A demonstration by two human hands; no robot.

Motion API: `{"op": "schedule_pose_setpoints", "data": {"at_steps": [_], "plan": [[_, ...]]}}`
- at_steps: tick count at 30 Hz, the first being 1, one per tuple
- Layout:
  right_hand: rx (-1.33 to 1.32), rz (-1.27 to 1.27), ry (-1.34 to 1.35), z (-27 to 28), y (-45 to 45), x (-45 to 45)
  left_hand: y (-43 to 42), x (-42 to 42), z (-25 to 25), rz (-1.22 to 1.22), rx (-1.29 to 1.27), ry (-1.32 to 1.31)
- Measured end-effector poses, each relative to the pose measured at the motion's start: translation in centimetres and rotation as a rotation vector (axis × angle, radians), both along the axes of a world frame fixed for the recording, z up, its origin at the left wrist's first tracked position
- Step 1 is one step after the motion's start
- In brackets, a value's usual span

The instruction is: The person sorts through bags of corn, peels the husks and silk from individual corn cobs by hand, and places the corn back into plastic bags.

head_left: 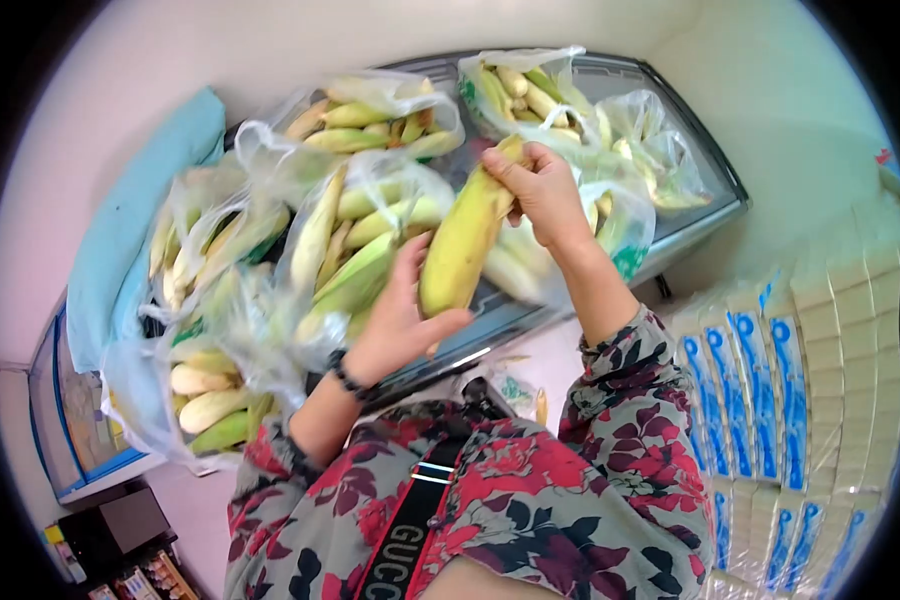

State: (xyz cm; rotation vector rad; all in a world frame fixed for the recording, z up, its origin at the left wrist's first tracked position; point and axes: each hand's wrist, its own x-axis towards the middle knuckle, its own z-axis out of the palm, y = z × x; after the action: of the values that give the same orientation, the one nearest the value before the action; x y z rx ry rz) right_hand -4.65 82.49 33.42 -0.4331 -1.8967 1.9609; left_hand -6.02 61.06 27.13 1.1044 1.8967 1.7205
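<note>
A yellow-green ear of corn in its husk (462,245) slants upward in front of my body. My right hand (542,190) pinches its upper end between thumb and fingers. Beside its lower end is my left hand (398,325), fingers spread and thumb out; whether the palm touches the husk cannot be made out. Around and behind the hands lie clear plastic bags full of husked-on corn, with one bag of corn (370,215) just beyond my left hand and another (620,215) partly behind my right wrist.
The bags rest on a dark-edged glass-topped surface (715,150). More corn bags stand at the back (355,125) and lower left (210,400). A light blue cloth (150,200) lies at the left. Wrapped packs with blue labels (790,400) are stacked at the right.
</note>
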Motion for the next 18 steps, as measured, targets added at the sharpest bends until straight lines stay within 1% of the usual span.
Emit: {"op": "schedule_pose_setpoints", "data": {"at_steps": [3, 6, 7, 10, 11, 14, 15, 17, 18], "plan": [[-0.028, 0.025, -0.035, -0.4, -5.4, 2.8, -1.0, 1.3, -2.4, 0.060, -0.007, -0.050], [-0.286, -0.052, 0.137, -3.0, -8.1, 6.1, -4.7, 1.9, -2.3, -0.513, 0.324, -1.072], [-0.226, -0.087, 0.085, -3.8, -9.3, 7.7, -5.7, 2.4, -2.8, -0.587, 0.332, -1.221], [-0.384, -0.031, 0.115, -4.8, -13.0, 12.0, -7.1, 3.6, -3.2, -0.819, 0.307, -1.299], [-0.385, -0.054, 0.160, -5.1, -14.0, 13.1, -7.3, 4.2, -4.3, -0.892, 0.314, -1.331], [-0.238, -0.255, 0.154, -5.4, -15.6, 16.2, -7.5, 6.6, -4.3, -0.881, 0.286, -1.297], [-0.292, -0.313, 0.191, -5.5, -16.0, 16.9, -7.5, 7.5, -4.1, -0.810, 0.252, -1.282], [-0.244, -0.397, 0.254, -6.6, -16.5, 17.7, -7.4, 8.5, -4.3, -0.661, 0.203, -1.233], [-0.225, -0.433, 0.281, -7.1, -16.9, 18.0, -7.3, 8.9, -4.8, -0.672, 0.241, -1.238]]}}
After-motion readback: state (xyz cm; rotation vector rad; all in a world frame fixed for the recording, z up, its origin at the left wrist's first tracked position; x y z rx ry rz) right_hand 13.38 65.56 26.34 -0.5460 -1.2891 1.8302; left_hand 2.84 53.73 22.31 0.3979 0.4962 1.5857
